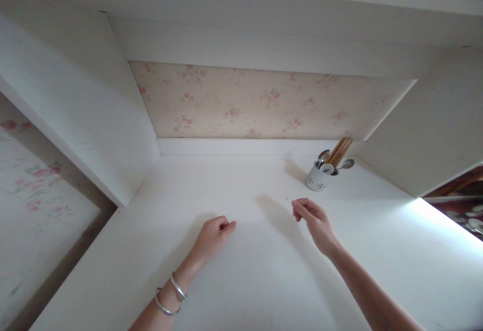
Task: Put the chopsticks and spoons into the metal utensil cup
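Note:
My left hand (215, 238) is curled into a loose fist over the white tabletop (241, 280), and nothing shows in it. Two silver bangles (169, 298) circle that wrist. Farther right, my right hand (313, 220) is closed too, its fingers bent in against the thumb, with no object visible. Just beyond it stands a white utensil holder (316, 180) with small holes in its side. Out of this holder lean wooden chopsticks (340, 151), a metal spoon (346, 163) and a white spoon (327, 169) with a blue mark. My right hand is apart from the holder.
White side panels (113, 135) enclose the tabletop left and right. Overhead hangs a white shelf (241, 14) with things on it. Behind is floral wallpaper (245, 102) above a white ledge. Dark red, patterned things (458, 200) show past the right panel.

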A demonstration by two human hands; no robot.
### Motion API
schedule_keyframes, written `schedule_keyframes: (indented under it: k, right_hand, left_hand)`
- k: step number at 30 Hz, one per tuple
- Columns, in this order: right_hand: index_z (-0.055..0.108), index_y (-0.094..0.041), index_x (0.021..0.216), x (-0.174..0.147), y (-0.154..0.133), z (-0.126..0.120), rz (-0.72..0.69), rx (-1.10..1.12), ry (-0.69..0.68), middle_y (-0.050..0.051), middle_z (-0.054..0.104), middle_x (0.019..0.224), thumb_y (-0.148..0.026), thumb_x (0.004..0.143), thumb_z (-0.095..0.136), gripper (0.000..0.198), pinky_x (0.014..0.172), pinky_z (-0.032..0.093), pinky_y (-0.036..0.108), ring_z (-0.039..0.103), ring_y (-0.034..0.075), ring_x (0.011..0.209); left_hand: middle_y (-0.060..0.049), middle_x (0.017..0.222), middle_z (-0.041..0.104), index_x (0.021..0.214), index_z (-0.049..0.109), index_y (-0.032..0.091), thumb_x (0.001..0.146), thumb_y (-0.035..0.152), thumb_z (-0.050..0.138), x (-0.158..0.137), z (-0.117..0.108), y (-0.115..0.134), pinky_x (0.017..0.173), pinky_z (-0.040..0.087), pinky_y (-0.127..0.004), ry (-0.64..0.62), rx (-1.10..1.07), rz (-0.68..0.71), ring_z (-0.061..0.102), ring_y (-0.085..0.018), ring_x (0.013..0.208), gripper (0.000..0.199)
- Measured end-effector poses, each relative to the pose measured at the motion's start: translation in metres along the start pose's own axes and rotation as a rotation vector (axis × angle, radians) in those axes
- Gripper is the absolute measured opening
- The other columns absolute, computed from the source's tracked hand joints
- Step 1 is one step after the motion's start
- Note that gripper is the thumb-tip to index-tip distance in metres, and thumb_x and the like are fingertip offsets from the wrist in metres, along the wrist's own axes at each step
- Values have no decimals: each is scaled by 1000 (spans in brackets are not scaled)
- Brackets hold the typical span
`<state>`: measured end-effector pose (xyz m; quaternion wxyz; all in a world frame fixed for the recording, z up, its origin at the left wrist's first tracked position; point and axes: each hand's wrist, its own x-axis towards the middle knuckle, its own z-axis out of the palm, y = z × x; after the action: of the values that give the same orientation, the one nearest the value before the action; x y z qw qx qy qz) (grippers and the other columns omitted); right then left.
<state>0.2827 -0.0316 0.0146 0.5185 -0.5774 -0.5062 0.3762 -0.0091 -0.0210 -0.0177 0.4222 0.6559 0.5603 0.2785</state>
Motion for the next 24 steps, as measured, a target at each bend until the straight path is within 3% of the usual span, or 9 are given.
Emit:
schedule_keyframes:
  k: [3, 5, 9, 12, 24]
  right_hand:
    - [53, -19, 58, -13, -13, 54, 44, -17, -287, -2, 49, 53, -52, 86, 54, 43, 51, 33, 26, 42, 11, 50]
    - [53, -19, 58, -17, -13, 86, 48, -22, -444, -2, 50, 53, -53, 88, 51, 46, 50, 31, 25, 40, 11, 49]
    - [53, -19, 59, -21, -2, 128, 23, -33, -590, -3, 47, 53, -54, 88, 50, 46, 48, 28, 23, 37, 9, 49]
    - [52, -18, 60, -23, 7, 138, 6, -80, -569, -4, 45, 53, -53, 89, 49, 46, 48, 27, 22, 37, 9, 50]
    - [55, -17, 64, -25, 11, 131, -2, -166, -571, -4, 47, 55, -49, 90, 48, 42, 47, 27, 21, 37, 8, 51]
  left_hand:
    - [6, 54, 38, 58, 43, 19, 80, 52, 48, -1, 0, 2, 54, 26, -24, 5, 14, -8, 37, -11, 55, 40]
    - [6, 54, 37, 57, 42, 19, 81, 51, 48, -1, -1, 3, 53, 26, -24, 9, 24, -10, 37, -11, 55, 40]
    - [4, 58, 46, 61, 48, 19, 84, 43, 43, -1, -2, 3, 56, 29, -24, -11, 25, 22, 43, -13, 58, 34]
    - [3, 59, 50, 63, 50, 18, 83, 37, 44, 0, -1, 1, 56, 29, -24, -15, 54, 25, 45, -13, 60, 28]
    - [3, 56, 48, 61, 47, 18, 83, 38, 46, 1, 1, 0, 55, 26, -24, -36, 143, 22, 44, -12, 57, 30]
